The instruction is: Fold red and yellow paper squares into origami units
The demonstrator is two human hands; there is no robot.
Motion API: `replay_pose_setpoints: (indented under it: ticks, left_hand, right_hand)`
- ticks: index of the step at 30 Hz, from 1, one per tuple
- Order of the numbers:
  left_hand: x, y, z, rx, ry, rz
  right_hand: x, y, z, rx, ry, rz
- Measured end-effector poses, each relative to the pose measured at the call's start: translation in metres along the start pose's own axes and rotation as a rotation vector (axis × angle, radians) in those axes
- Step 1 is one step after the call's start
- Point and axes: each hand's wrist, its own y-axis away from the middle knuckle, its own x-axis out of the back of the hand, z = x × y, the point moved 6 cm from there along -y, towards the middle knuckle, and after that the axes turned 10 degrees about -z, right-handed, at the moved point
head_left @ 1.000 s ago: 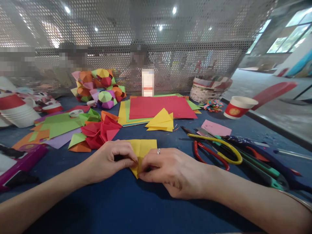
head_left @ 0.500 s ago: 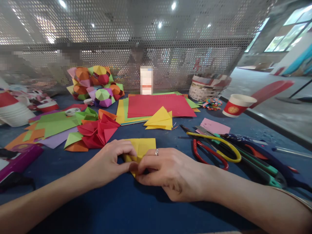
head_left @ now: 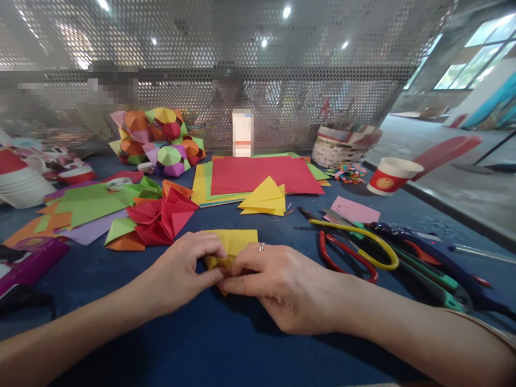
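Note:
A yellow sheet of paper [head_left: 236,240] lies on the blue table, its near edge turned up in a fold. My left hand [head_left: 191,266] pinches the fold from the left with thumb and fingers. From the right, my right hand [head_left: 278,285], wearing a ring, closes its fingers on the same near edge. Both hands' fingertips meet there and cover the lower part of the sheet. Just beyond lie folded yellow paper triangles [head_left: 264,198]. Left of the sheet sit red folded paper pieces [head_left: 163,217].
Scissors [head_left: 379,244] with red and yellow handles, a green-edged cutter [head_left: 431,271] and a dark blue glue gun [head_left: 427,247] lie right. Behind are a red paper stack [head_left: 262,174], paper balls [head_left: 163,140] and a paper cup [head_left: 393,176]. A purple tool [head_left: 44,258] lies left.
My fingertips have shifted slightly along the near fold of the yellow paper, the right index finger reaching further left. The sheet stays in place.

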Motion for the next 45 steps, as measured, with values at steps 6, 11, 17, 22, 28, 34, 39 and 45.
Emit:
replay_pose_setpoints:
  ticks: [6,11,17,22,28,34,39,45]
  left_hand:
    - [-0.001,0.0,-0.002,0.046,0.038,0.001]
    - [0.006,0.001,-0.01,0.094,-0.046,0.106]
    - [0.016,0.001,-0.023,0.173,-0.073,0.142]
    - [0.018,0.002,-0.025,0.175,-0.063,0.103]
    - [0.02,0.004,-0.024,0.201,-0.116,0.097]
    - [0.019,0.005,-0.024,0.227,-0.15,0.095]
    - [0.023,0.007,-0.029,0.248,-0.179,0.098]
    - [0.019,0.017,-0.017,0.036,-0.335,0.231]
  right_hand:
    - [-0.004,-0.002,-0.004,0.014,0.074,-0.051]
    - [-0.005,-0.002,-0.004,0.016,0.05,-0.066]
    - [-0.003,-0.001,-0.008,0.039,0.062,-0.014]
    - [-0.003,-0.001,-0.009,0.035,0.068,-0.01]
    - [-0.003,-0.002,-0.009,0.033,0.082,-0.011]
    - [-0.002,-0.003,-0.009,0.023,0.093,-0.035]
    - [-0.005,-0.002,-0.008,0.031,0.102,-0.045]
    - [-0.006,-0.003,-0.011,0.039,0.158,-0.044]
